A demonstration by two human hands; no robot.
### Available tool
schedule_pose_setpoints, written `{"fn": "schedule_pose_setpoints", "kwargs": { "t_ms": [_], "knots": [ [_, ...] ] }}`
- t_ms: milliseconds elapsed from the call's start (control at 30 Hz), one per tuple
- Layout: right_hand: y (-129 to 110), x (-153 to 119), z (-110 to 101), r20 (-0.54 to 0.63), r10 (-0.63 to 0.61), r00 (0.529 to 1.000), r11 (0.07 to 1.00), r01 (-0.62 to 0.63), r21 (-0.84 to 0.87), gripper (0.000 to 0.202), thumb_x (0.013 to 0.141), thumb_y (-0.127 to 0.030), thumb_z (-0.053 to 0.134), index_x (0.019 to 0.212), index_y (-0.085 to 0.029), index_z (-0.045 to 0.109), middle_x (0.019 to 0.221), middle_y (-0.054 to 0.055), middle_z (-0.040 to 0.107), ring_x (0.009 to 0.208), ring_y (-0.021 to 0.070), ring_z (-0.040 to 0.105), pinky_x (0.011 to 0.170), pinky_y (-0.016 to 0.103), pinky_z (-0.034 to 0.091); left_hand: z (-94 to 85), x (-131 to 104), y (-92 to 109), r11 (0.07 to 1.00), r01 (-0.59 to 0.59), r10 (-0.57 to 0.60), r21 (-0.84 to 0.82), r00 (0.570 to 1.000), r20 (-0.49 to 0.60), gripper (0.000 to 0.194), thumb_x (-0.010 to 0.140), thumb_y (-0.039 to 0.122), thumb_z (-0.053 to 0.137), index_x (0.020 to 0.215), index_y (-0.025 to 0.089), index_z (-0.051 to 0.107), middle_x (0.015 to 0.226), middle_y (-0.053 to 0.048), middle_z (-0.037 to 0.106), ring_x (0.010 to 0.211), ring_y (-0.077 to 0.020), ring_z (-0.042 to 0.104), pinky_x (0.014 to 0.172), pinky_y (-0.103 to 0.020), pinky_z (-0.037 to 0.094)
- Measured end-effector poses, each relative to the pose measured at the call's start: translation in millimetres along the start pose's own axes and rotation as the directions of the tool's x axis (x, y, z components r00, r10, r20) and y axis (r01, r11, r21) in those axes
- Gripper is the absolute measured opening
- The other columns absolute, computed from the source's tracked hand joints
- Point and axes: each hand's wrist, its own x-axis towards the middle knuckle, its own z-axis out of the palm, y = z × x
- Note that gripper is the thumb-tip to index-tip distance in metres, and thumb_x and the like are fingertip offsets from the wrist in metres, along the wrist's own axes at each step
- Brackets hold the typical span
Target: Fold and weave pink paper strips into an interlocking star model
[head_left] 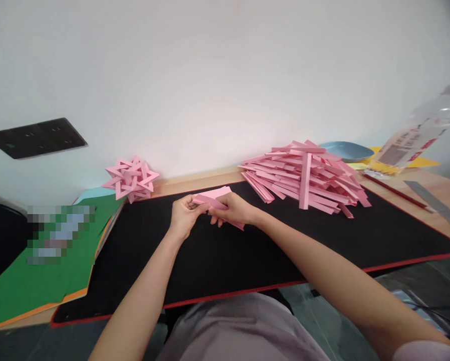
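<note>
Between my hands, above the black mat (217, 260), is a piece of pink paper (217, 193) with folded edges. My left hand (185, 213) pinches its left end between thumb and fingers. My right hand (234, 206) grips the other side, thumb on top, and a narrow pink end sticks out below it. How the folds run under my fingers is hidden. To the right lies a large heap of folded pink paper strips (303, 175). A finished-looking pink paper star ball (132, 179) sits at the back left, against the wall.
Green paper sheets (59, 271) are stacked at the left, overlapping the mat. Behind the heap is a blue dish (347, 150), with a clear plastic bottle (416, 133) on yellow paper nearby. A dark red pencil (396, 191) and a grey ruler (435, 205) lie at the right.
</note>
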Motion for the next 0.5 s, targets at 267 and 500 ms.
{"fn": "schedule_pose_setpoints", "kwargs": {
  "t_ms": [267, 500],
  "knots": [
    [-2.2, -1.8, -3.3, -0.029, 0.041, 0.999, 0.995, -0.043, -0.085, 0.017, 0.073, -0.027, 0.062, 0.078, -0.013, 0.055, 0.076, 0.004, 0.069, 0.054, 0.0087, 0.062, 0.048, 0.017, 0.046, -10.0, 10.4, -2.7, 0.988, -0.110, 0.092, -0.105, 0.982, -0.166, 0.026, 0.055, 0.022, 0.076, 0.074, 0.012, 0.060, 0.067, -0.001, 0.062, 0.058, -0.0089, 0.054, 0.057, -0.022, 0.043],
    [-0.9, -0.2, -2.5, -0.019, 0.040, 0.999, 0.998, -0.041, -0.048, 0.019, 0.076, -0.028, 0.059, 0.082, -0.011, 0.058, 0.080, 0.006, 0.069, 0.054, 0.0084, 0.062, 0.051, 0.018, 0.048, -8.3, 7.5, -1.5, 0.987, -0.011, -0.003, -0.158, 0.996, -0.090, 0.025, 0.055, 0.023, 0.077, 0.074, 0.011, 0.064, 0.068, -0.002, 0.062, 0.061, -0.0103, 0.055, 0.059, -0.023, 0.044]
  ]
}}
